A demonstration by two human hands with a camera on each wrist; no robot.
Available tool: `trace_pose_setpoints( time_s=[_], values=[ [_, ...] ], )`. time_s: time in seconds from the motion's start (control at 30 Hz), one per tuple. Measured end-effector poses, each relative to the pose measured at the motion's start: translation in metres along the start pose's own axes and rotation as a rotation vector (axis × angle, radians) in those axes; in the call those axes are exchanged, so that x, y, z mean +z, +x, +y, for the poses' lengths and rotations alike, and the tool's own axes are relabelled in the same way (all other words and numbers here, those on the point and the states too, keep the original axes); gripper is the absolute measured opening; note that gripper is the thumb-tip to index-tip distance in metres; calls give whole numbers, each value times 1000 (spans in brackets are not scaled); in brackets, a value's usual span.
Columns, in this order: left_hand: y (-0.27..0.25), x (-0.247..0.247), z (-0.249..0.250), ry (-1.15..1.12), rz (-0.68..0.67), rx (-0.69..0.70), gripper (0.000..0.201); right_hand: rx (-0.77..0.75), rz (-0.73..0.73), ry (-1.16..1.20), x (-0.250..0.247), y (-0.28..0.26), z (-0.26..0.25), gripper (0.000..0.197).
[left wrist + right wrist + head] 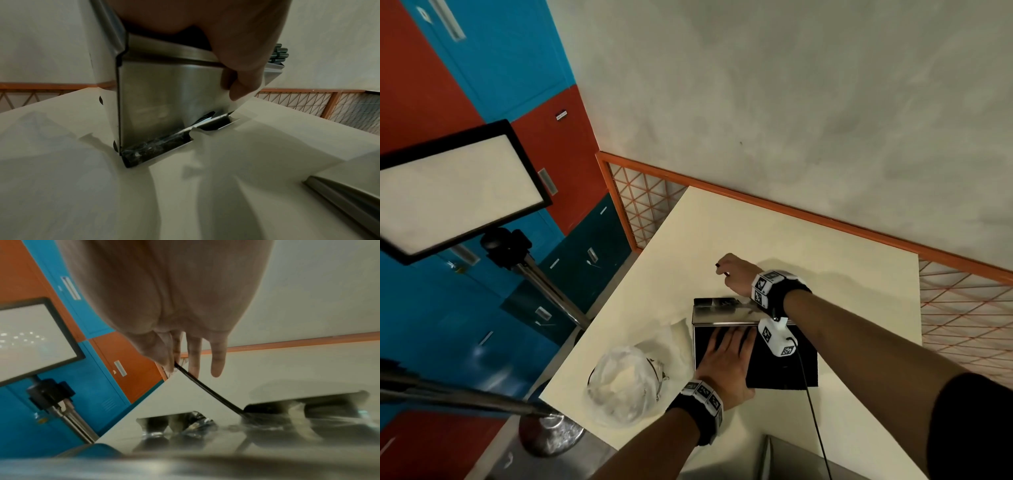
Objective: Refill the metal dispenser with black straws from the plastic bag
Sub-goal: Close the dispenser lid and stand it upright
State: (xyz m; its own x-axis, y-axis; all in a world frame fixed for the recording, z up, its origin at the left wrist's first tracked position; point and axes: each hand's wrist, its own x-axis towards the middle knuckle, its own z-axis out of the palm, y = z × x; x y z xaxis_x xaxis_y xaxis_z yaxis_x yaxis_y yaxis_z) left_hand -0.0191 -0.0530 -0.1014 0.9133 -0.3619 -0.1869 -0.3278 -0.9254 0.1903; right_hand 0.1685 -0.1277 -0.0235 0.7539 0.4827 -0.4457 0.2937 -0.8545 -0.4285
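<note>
The metal dispenser (726, 313) stands on the cream table (808, 246), its open top packed with black straws (787, 370). My left hand (726, 356) lies flat on those straws with straight fingers, the thumb (240, 81) reaching down the dispenser's steel face (164, 100). More straws lie in the bottom tray (152, 147). Beyond the dispenser, my right hand (729, 270) pinches one black straw (205, 386) between thumb and forefinger (174, 360); its lower end reaches the blurred dispenser (267, 426). The crumpled clear plastic bag (623, 387) lies left of the dispenser.
A flat metal piece (791, 459) lies at the table's near edge, also in the left wrist view (345, 199). A light panel (458, 192) on a stand with a round base (551, 435) is off the table's left. An orange railing (791, 209) runs behind.
</note>
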Motion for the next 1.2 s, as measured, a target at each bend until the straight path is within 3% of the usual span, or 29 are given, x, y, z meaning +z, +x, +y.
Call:
trace_pose_setpoints(
  time_s=[0.3,0.8,1.0,1.2],
  values=[
    [-2,2,1,11,-20,32,109,-61,-13,28,1,-2,-1,46],
    [-12,4,7,14,-43,36,107,-207,135,213,-1,-7,7,50],
    [-9,4,7,-23,-52,37,107,-380,488,446,-46,-28,-38,51],
    [15,-17,-8,-115,-36,40,111,-557,644,270,-58,-80,-49,41]
  ],
)
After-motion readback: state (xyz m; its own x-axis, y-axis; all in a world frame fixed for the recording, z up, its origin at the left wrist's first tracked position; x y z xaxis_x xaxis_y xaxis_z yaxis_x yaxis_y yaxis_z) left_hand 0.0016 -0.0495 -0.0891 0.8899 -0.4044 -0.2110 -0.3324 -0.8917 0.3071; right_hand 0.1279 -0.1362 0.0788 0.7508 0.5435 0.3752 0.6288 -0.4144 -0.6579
